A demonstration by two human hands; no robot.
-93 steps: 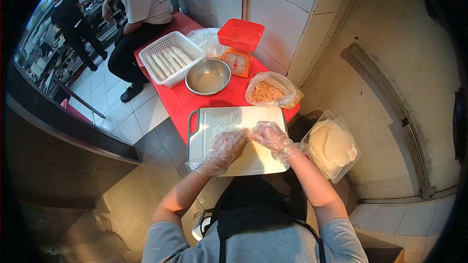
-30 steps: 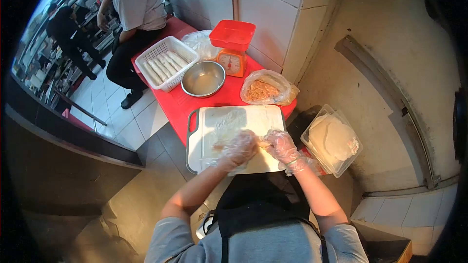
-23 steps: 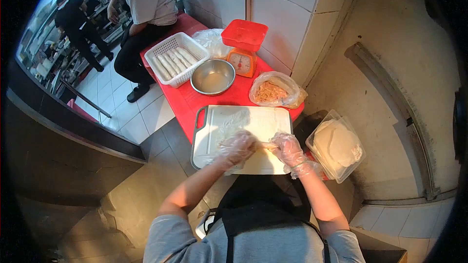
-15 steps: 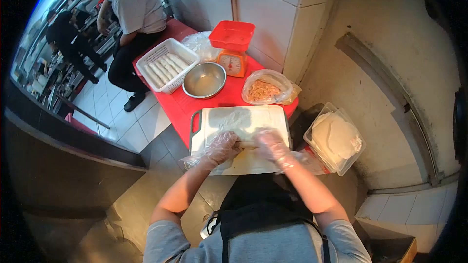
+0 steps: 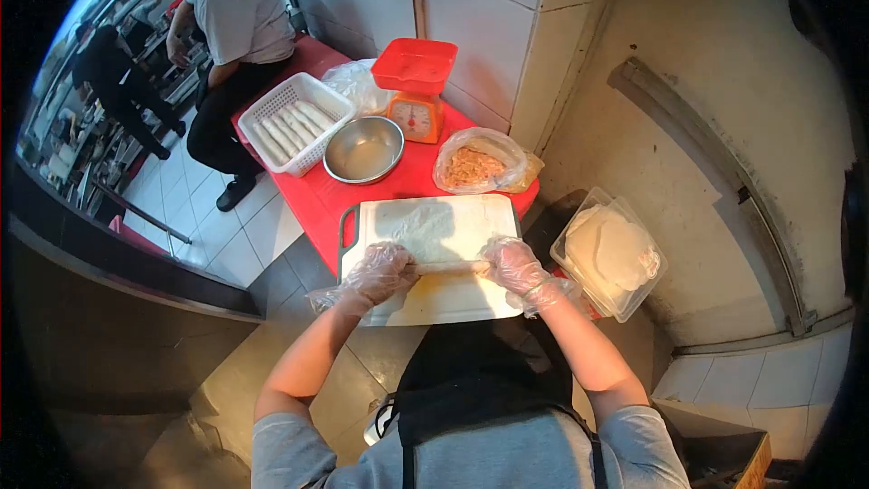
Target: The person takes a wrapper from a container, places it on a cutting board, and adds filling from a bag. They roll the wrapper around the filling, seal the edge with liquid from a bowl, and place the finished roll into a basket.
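Observation:
A thin pale roll (image 5: 451, 267) lies crosswise on the white cutting board (image 5: 471, 216), with a hand at each end. My left hand (image 5: 384, 271), in a clear plastic glove, has its fingers closed on the left end. My right hand (image 5: 512, 264), gloved the same way, is closed on the right end. Beyond the board, a plastic bag of orange filling (image 5: 475, 167) and a metal bowl (image 5: 364, 150) stand on the red table (image 5: 312, 202).
A white basket (image 5: 296, 118) holds several white rolls. Behind the bowl is an orange scale (image 5: 415, 117) with a red tray. A clear container of round wrappers (image 5: 608, 254) stands at the right. One person (image 5: 243, 14) sits at the back left; another (image 5: 113, 72) stands farther off.
My hands have moved apart towards the two ends of the roll, and the right one is no longer blurred. The whole view has shifted slightly.

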